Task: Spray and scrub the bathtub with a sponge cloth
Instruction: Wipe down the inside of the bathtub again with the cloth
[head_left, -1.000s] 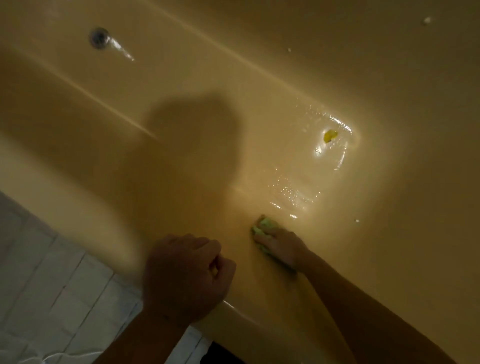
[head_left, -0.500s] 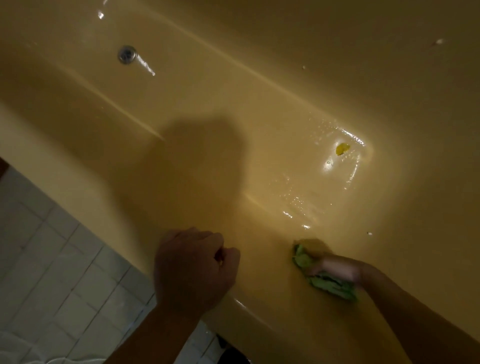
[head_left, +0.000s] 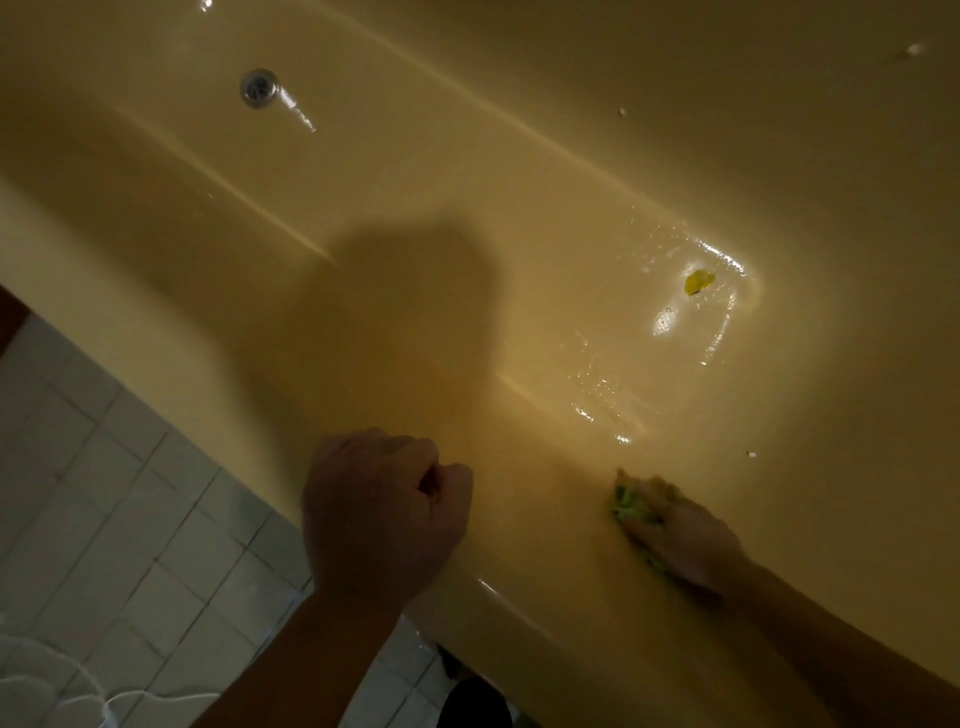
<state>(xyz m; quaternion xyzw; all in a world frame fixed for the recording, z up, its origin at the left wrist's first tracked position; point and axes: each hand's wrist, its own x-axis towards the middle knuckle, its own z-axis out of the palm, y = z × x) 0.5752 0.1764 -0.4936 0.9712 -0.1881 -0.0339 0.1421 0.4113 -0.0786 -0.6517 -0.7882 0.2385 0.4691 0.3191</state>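
- The left hand (head_left: 384, 514) is sitting over the near rim of the bathtub (head_left: 519, 182), fingers curled into a fist, holding nothing I can see
- The right hand (head_left: 680, 535) is pressing the green sponge cloth (head_left: 631, 506) on the tub's near inside wall; too blurry to tell if its fingers are curling round it
- A yellow bit (head_left: 698, 282) is lying in the wet corner
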